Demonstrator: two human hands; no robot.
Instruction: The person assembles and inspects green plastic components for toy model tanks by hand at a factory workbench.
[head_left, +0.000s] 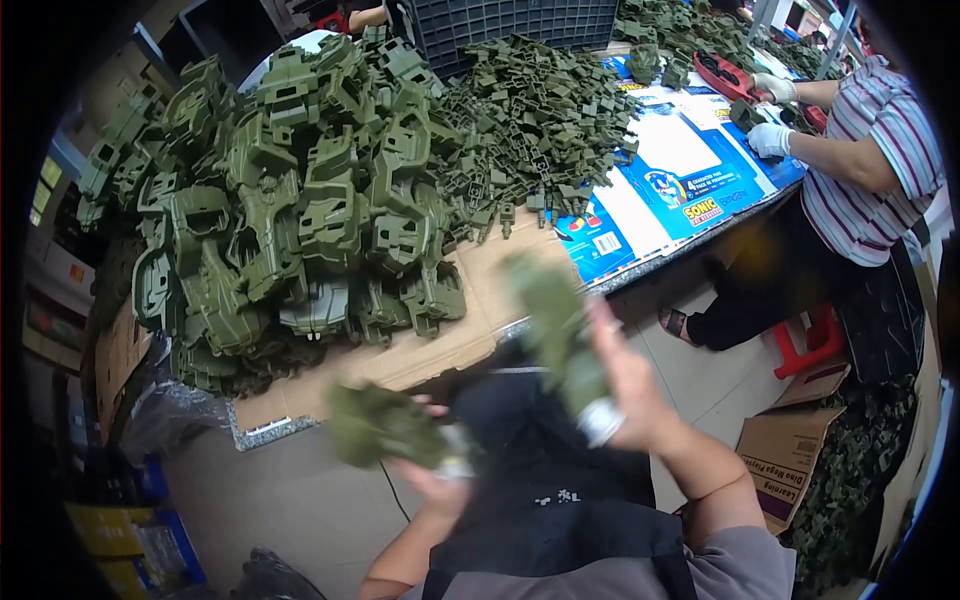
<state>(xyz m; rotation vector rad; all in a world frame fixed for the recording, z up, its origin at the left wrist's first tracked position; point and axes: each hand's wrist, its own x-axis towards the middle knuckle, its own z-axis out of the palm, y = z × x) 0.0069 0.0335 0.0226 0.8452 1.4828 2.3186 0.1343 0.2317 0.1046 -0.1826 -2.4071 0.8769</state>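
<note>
Clock directions taken from the centre of the head view.

Item: left hand (432, 488), at 7 o'clock; fingers wrapped about one end of a blurred olive plastic piece (375, 425), its far end toward the heap side; white patch at the wrist end.

Item: right hand (632, 390), at 4 o'clock; closed along the side of a longer green piece (552, 325), tilted, top toward 12 o'clock; white end near the palm. The two pieces are apart, both above the floor and the black apron (560, 510).

Item: heap of large green shells (300, 200), 10 o'clock, on a cardboard sheet (405, 360).

Item: heap of small green parts (545, 120), 12 to 1 o'clock, before a dark crate (500, 30).

Item: blue printed sheet (655, 240), 2 o'clock.

Item: co-worker (865, 170), between 2 and 3 o'clock, gloved, one hand by a red tray (722, 78).

Item: open carton (790, 455), 4 o'clock.
</note>
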